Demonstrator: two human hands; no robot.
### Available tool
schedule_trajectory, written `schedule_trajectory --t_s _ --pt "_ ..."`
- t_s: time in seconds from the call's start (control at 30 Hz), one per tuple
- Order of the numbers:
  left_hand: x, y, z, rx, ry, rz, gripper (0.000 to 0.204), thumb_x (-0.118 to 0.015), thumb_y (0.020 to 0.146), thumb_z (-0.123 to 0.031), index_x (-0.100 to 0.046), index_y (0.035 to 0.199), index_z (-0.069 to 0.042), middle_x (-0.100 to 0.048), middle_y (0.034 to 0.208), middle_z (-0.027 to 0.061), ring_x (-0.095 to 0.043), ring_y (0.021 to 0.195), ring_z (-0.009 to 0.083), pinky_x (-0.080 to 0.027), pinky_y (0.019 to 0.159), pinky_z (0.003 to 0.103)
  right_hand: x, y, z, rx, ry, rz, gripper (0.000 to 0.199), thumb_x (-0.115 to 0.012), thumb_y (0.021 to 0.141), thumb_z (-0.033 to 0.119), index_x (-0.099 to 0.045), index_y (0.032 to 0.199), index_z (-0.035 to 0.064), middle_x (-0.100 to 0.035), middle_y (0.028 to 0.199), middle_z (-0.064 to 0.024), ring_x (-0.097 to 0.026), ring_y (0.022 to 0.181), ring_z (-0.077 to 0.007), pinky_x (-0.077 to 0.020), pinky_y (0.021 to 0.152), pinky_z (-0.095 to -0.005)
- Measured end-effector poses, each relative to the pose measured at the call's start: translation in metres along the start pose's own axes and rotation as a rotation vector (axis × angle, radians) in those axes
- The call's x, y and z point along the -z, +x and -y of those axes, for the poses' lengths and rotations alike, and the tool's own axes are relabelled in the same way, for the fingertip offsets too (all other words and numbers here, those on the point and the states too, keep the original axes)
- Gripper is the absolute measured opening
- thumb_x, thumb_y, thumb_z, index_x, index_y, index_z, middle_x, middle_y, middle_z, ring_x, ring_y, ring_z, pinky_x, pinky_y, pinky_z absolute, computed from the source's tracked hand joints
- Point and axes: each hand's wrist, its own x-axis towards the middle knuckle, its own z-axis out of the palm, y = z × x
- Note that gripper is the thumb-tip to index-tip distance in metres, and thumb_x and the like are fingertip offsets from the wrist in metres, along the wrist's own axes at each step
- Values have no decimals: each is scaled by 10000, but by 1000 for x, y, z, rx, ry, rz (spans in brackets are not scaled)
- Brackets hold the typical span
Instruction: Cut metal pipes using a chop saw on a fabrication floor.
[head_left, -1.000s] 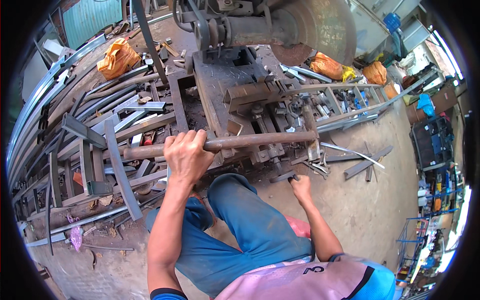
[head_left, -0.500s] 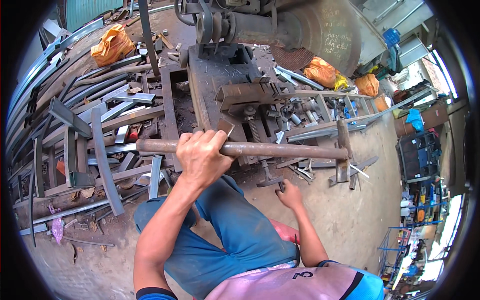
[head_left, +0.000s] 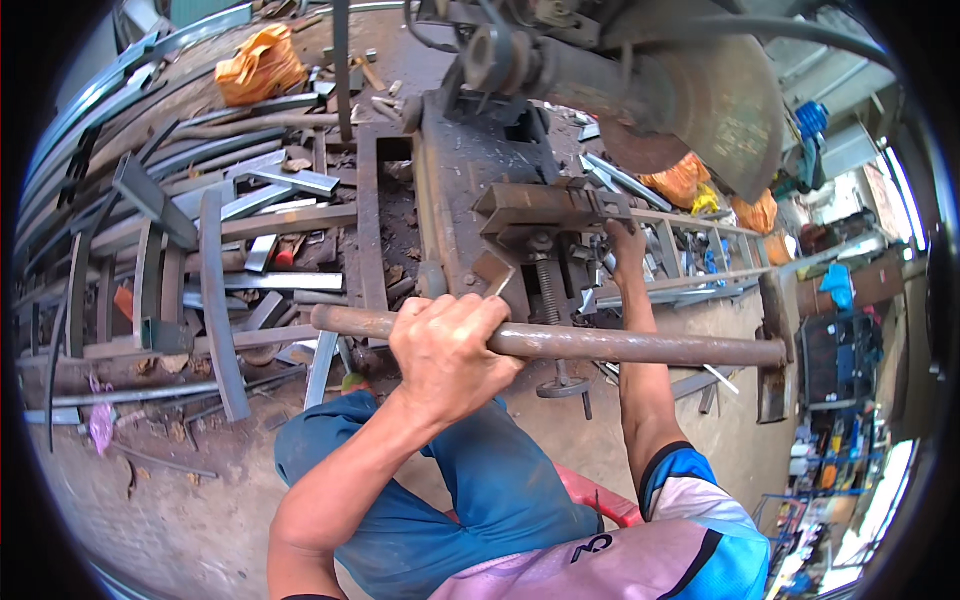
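Gripping a rusty T-headed bar (head_left: 580, 343) from above, the left hand (head_left: 450, 350) has its fingers curled closely round the shaft, knuckles up; from where I stand the thumb is tucked out of sight. A short butt pokes out to the left of those fingers, and the far longer stretch runs off to their right, ending in a thick crosspiece (head_left: 773, 350).

It looks like solid work, that bar: stiff, surely heavy, and nothing you could break by knocking it. With the crosspiece so far from the fingers, I'd expect it to pull down and twist in the fist. The brown, rusted skin looks rough enough not to slip, though the shaft seems worn smoother in places. To balance it, I'd take hold farther right, nearer the crosspiece; where the fingers are now suits a long swing better than a steady carry.

The right hand (head_left: 626, 243) is beyond the shaft, its fingertips up at the right end of a steel clamp (head_left: 530, 212). They're in shadow, so I can't tell how far they're bent or whether they hold anything. Below and left of those fingers is the clamp's screw (head_left: 548, 288), with a handwheel (head_left: 563, 387) at its lower end.
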Motion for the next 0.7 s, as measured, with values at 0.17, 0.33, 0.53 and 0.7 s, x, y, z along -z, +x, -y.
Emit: schedule_trajectory --t_s 0.17,0.33,0.53,0.7 --pt "-1 4 8 -42 21 -4 293 -860 571 -248 -628 727 -159 -615 670 -4 -624 641 204 -421 672 352 -42 -16 2 104 61 -127 377 -738 854 -13 -642 1216 -61 -720 1034 -91 -691 815 -158 -536 673 -271" --pt "-5 2 5 -97 19 -11 260 -748 560 -205 -614 775 -148 -590 686 8 -617 675 208 -411 687 370 -109 -65 46 216 -285 -93 390 -771 837 51 -649 1183 -82 -734 961 -109 -707 792 -176 -541 693 -295" --pt "-7 -4 5 -104 29 30 246 -747 558 -188 -600 751 -150 -586 676 8 -620 673 210 -416 690 369 -108 -69 47 113 -185 -131 433 -806 815 113 -653 1176 -73 -737 944 -112 -709 780 -210 -543 747 -355" --pt "-8 -2 24 -46 99 43 253 -826 566 -204 -657 748 -154 -639 687 22 -645 674 230 -433 690 372 -111 -73 32 135 -88 -192 418 -833 820 142 -677 1155 -54 -747 941 -109 -703 841 -216 -540 792 -356"
